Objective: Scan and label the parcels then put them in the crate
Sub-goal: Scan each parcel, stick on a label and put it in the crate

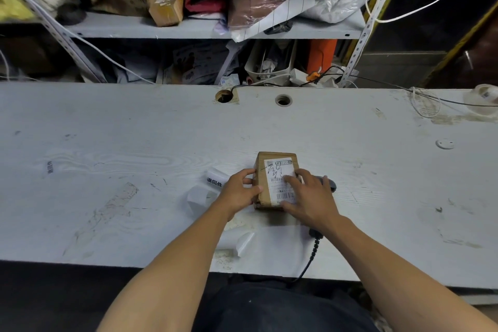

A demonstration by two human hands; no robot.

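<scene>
A small brown cardboard parcel [272,182] lies flat on the white worktable [134,143], near its front edge and roughly at the middle of its width, with the printed shipping label [280,180] facing up. Everything else is easiest placed from that parcel.

The left hand [238,193] grips the parcel's left side, fingers curled over the top edge and thumb along the near corner, apparently to keep the box from sliding. The right hand [310,197] lies on top of the parcel with fingers fairly straight, pressing on the lower part of the label near the barcodes; this looks like smoothing a label down so it sticks, though a fresh sticker under the fingers cannot be made out.

Just right of the parcel, partly hidden behind the right hand, lies a dark handheld scanner [328,183], set down within reach; its coiled cable [314,248] runs back off the table's front edge. Just left of the parcel sits a white slip with black printed characters [214,181], and near it curled white backing paper [199,197], probably peeled label liner. Another curl of liner [245,242] lies nearer the person than the parcel.

No crate is in view, so the parcel is not yet packed.
</scene>
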